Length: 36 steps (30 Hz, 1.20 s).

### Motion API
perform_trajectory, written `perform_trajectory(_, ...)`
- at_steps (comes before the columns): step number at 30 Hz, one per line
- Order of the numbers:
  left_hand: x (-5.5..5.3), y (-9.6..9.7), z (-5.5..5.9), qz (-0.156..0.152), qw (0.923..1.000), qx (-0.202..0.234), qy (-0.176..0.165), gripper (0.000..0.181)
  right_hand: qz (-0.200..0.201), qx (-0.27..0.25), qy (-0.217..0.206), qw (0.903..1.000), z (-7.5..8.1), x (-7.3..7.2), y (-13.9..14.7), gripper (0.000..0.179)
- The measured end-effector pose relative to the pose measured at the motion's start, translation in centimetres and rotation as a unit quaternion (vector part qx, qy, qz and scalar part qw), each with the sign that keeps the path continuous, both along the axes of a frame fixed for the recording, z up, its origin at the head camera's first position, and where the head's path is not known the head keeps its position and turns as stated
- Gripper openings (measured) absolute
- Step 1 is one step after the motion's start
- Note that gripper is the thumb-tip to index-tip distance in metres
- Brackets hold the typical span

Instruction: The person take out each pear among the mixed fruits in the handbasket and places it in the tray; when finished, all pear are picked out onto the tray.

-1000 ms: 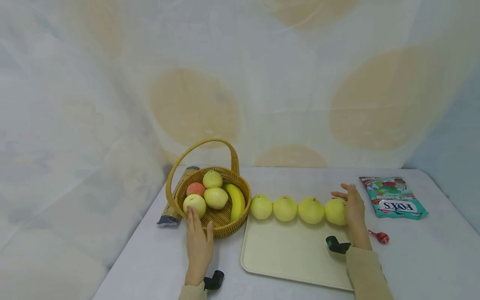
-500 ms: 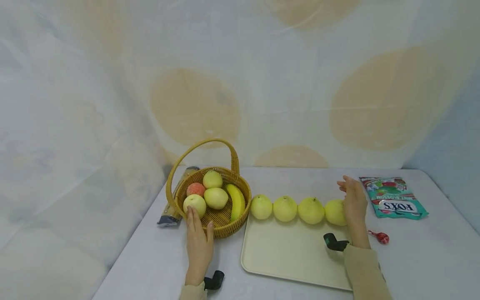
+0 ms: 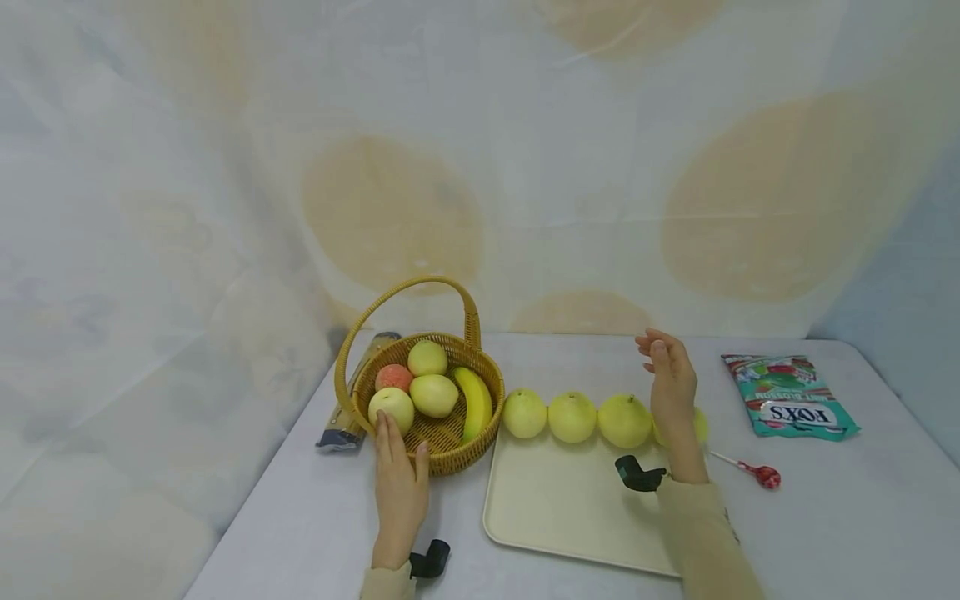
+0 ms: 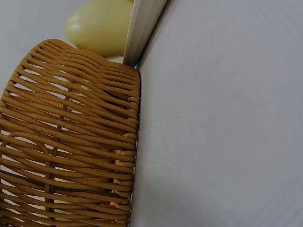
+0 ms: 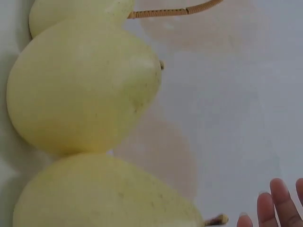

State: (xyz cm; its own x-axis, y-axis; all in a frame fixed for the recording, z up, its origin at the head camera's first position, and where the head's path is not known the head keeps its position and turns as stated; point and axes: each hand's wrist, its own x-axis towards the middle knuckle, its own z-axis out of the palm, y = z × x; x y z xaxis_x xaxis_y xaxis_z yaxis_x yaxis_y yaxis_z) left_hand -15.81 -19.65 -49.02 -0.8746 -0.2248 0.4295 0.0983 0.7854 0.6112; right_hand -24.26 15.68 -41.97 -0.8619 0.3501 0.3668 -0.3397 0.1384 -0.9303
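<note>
A wicker basket [image 3: 339,358] stands at the left, its handle raised. Inside lie a red peach [image 3: 393,378], a banana [image 3: 474,404] and several pale green fruits [image 3: 392,405]. My left hand [image 3: 401,492] lies along the near side of the basket, fingers extended, tips overlapping the nearest green fruit. In the left wrist view only the woven wall [image 4: 66,142] fills the left side. Several pears [image 3: 625,422] form a row along the far edge of a cream tray [image 3: 562,508]. Above them, my right hand [image 3: 672,379] is held up with relaxed fingers, holding nothing, its wrist partly hiding the rightmost pear.
At the right lies a teal FOX'S candy bag [image 3: 795,396], with a red lollipop [image 3: 767,477] nearer to me. A long dark-and-gold packet [image 3: 341,437] is partly hidden behind the basket. A patterned cloth [image 3: 570,167] hangs behind the table.
My right hand has left the side of the rightmost pear, rising and moving left over the row, uncovering the lollipop's stick. The left hand and the fruit stay put.
</note>
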Motion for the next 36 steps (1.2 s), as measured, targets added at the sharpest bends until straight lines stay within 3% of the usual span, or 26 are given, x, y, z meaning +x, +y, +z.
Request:
perform_trajectory(11, 0.2, -0.2, 0.2, 0.003, 1.0000, -0.004, -0.001, 0.071, 0.138, -0.001, 0.025, 0.9901, 1.0, -0.7, -5.5, 0.031)
perform_trajectory(17, 0.2, -0.3, 0.2, 0.005, 0.9999, -0.003, -0.009, 0.072, 0.196, 0.055, 0.001, 0.9791, 1.4, -0.8, -8.5, 0.034)
perform_trajectory(22, 0.2, -0.4, 0.2, 0.004, 1.0000, -0.005, -0.005, 0.071, 0.242, 0.088, -0.005, 0.9661, 1.3, -0.7, -10.9, 0.036)
perform_trajectory(26, 0.2, -0.3, 0.1, 0.004, 1.0000, -0.005, 0.001, 0.071, 0.281, 0.112, -0.026, 0.9526, 2.9, 0.5, -12.7, 0.037)
perform_trajectory(29, 0.2, -0.2, 0.1, 0.002, 1.0000, -0.003, -0.001, 0.071, 0.311, 0.143, -0.048, 0.9383, 2.8, 0.6, -13.9, 0.040)
perform_trajectory(33, 0.2, 0.0, 0.3, 0.000, 1.0000, -0.003, -0.006, 0.071, 0.344, 0.169, -0.051, 0.9223, 0.7, -0.8, -15.0, 0.044)
perform_trajectory(36, 0.2, 0.1, 0.4, 0.000, 1.0000, -0.006, -0.008, 0.071, 0.354, 0.179, -0.044, 0.9167, 0.5, -1.0, -15.4, 0.045)
